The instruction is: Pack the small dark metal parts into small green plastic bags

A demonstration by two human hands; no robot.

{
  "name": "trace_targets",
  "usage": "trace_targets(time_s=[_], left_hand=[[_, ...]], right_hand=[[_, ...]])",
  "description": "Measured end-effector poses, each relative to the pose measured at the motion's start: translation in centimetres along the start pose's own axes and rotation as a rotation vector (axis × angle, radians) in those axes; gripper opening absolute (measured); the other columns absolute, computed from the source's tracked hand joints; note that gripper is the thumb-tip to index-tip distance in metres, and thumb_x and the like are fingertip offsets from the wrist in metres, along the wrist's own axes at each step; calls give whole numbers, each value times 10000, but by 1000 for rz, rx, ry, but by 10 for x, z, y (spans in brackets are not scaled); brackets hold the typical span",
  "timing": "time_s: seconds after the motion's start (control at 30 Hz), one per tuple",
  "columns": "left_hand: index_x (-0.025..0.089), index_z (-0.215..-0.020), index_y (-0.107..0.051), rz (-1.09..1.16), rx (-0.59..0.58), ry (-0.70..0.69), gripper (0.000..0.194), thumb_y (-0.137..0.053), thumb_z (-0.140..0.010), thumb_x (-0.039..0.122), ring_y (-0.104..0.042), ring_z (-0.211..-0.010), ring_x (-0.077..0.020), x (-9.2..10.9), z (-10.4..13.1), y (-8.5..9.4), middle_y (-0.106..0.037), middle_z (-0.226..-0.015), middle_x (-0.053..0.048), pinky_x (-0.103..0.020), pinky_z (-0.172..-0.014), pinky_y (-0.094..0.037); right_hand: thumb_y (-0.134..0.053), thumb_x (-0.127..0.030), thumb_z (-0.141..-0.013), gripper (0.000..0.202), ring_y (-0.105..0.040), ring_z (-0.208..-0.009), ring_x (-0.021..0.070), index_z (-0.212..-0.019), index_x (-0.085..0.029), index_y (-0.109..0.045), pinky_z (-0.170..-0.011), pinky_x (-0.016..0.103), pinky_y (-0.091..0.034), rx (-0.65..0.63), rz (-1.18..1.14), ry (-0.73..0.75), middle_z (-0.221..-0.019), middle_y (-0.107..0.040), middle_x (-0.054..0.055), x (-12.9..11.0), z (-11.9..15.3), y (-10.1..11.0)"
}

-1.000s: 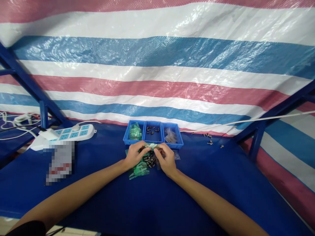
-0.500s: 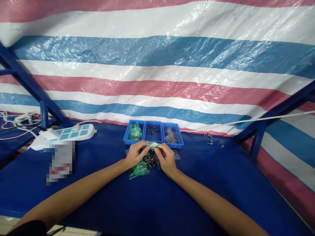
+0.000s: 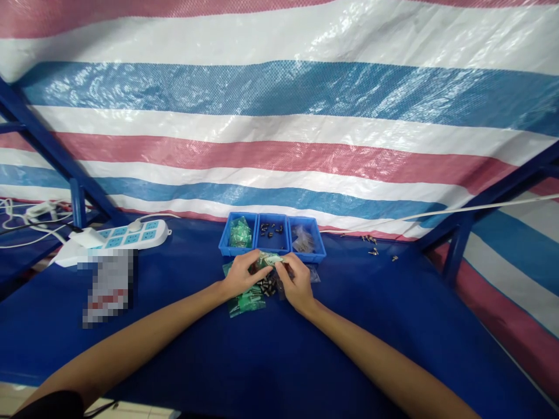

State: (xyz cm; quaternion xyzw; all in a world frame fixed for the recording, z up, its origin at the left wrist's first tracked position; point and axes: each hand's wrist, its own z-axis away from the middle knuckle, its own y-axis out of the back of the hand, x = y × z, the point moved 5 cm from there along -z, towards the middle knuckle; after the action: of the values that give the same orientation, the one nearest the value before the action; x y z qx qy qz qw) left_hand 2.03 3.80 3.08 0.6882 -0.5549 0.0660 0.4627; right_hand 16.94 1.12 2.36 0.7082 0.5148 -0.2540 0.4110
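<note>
Between both hands is a small greenish clear plastic bag [image 3: 271, 258], held just in front of the blue bins. My left hand [image 3: 244, 274] is closed on its left side, thumb pointing inward. On the right side, my right hand [image 3: 297, 281] pinches it between thumb and fingers. What the bag contains is too small to make out. Below the hands lie a pile of dark metal screw-like parts [image 3: 268, 286] and green plastic bags [image 3: 247, 302], both partly covered by the hands. A clear bag [image 3: 313, 274] lies beside my right hand.
Three joined blue bins stand behind: the left bin [image 3: 223, 247] holds green bags, the middle bin [image 3: 273, 245] dark metal parts, the right bin [image 3: 321, 254] clear bags. Loose screws [image 3: 372, 252] lie at the back right. A white power strip [image 3: 162, 234] and a blurred-out packet [image 3: 109, 288] are left.
The bag between my hands has tilted slightly and shows more of its green side. My left thumb has shifted a little right and down. Everything else stays in place.
</note>
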Motion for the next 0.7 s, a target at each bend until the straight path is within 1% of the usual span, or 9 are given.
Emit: trace_targets(time_s=[0.1,0.33,0.57,0.7], left_hand=[[136,-761,-581,-3,-20,-20,218,-567,-864,328,-472,-549,-104,2,-2,-2,-521,-635,0,-213,-523,-362],[136,-780,-589,3,-44,1,215,-523,-878,316,-497,-555,-102,-1,0,-4,-556,-654,-5,-203,-531,-381],[130,-772,-610,-6,-32,54,325,-487,-903,401,-510,-566,-118,-5,1,-2,-560,-608,-7,-215,-544,-394],[131,-760,-599,10,10,80,302,-518,-892,391,-503,-563,-112,-6,2,0,-555,-616,-2,-218,-552,-393]], right_hand=[[-484,-270,-917,164,-533,-677,143,-856,-177,-604,-622,256,-415,9,-6,20,-769,-541,21,0,-1,0],[-492,-261,-915,156,-523,-673,144,-843,-178,-603,-623,260,-408,12,13,57,-760,-536,21,-2,-1,-2],[-463,-267,-932,179,-494,-655,139,-838,-180,-589,-623,259,-393,19,42,2,-727,-501,5,2,0,-1],[-454,-275,-936,194,-489,-646,139,-821,-182,-580,-610,256,-387,18,44,-1,-714,-493,3,3,0,-1]])
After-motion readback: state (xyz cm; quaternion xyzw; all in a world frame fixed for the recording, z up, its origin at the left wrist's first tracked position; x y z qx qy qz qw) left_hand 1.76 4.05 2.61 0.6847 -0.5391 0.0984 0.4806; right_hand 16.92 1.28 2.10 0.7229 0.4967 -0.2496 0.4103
